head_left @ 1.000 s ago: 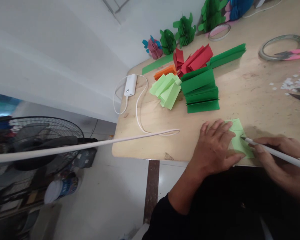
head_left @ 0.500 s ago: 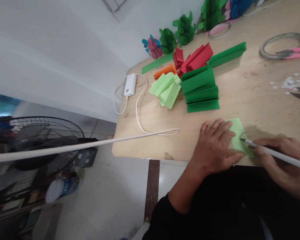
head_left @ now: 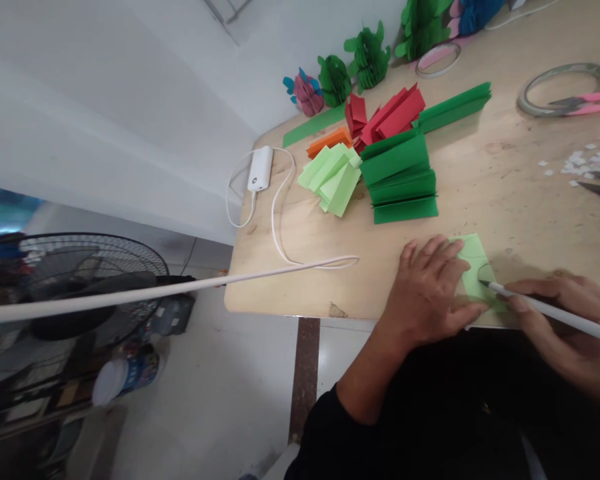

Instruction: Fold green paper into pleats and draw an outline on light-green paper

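Observation:
A small light green paper [head_left: 473,257] lies at the table's front edge, with thin curved dark lines drawn on it. My left hand [head_left: 427,290] rests flat on its left part, fingers slightly apart, covering some of it. My right hand [head_left: 563,313] grips a white pencil [head_left: 550,311] with a dark tip. That tip touches the paper by the curved line. Beyond my left hand are folded dark green paper [head_left: 403,177] and folded light green paper [head_left: 333,177].
Red folded paper [head_left: 393,117] and an orange strip [head_left: 329,141] lie farther back. Green paper figures [head_left: 370,57] line the wall. Pink-handled scissors [head_left: 597,103], a tape roll [head_left: 525,100] and white scraps [head_left: 583,160] sit at right. A power bank [head_left: 261,168] with a cable lies left.
The pencil tip has shifted slightly down and left on the paper, and the curved line behind it looks longer. My left hand has stayed in place.

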### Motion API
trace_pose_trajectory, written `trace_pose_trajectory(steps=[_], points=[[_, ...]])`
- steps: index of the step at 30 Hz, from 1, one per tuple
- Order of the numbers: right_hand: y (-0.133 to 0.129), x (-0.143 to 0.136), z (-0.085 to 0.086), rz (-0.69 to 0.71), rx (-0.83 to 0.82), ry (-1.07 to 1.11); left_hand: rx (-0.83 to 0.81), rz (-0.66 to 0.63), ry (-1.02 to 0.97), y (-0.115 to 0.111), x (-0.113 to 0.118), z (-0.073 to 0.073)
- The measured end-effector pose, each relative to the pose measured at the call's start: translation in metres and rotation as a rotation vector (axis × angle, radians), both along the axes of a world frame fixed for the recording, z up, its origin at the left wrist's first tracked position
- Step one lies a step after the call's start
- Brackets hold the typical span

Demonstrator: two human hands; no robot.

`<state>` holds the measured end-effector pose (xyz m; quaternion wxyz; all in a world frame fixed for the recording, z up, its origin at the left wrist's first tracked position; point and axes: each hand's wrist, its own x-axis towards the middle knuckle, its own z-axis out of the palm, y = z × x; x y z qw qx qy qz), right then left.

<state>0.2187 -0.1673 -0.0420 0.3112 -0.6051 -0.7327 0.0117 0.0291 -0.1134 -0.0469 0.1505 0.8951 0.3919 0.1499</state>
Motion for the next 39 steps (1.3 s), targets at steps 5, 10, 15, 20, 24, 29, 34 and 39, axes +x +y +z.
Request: trace_pose_trajectory(steps=[5, 10, 15, 20, 24, 29, 34, 39], points=[[-0.003, 0.001, 0.000, 0.051, 0.031, -0.015, 0.005, 0.000, 0.008, -0.001, 0.000, 0.000], [-0.006, 0.002, -0.001, 0.037, 0.049, -0.012, 0.015, 0.001, -0.008, 0.000, 0.000, -0.001], [-0.009, 0.002, -0.002, 0.025, 0.024, -0.004, 0.010, -0.002, -0.003, 0.000, 0.000, -0.001], [-0.016, 0.005, 0.000, 0.028, 0.008, -0.002, 0.012, -0.004, -0.002, 0.000, 0.000, -0.001], [-0.022, 0.010, -0.003, 0.022, 0.018, 0.022, 0.003, 0.002, -0.009, 0.000, 0.001, -0.001], [-0.027, 0.016, -0.005, 0.033, -0.001, 0.043, 0.016, 0.006, -0.008, 0.000, 0.001, -0.001], [-0.032, 0.020, -0.004, 0.037, -0.033, 0.067, 0.012, 0.009, -0.011, 0.000, 0.001, -0.002], [-0.033, 0.023, -0.005, 0.048, -0.032, 0.082, 0.027, 0.006, -0.013, -0.001, 0.001, -0.002]])
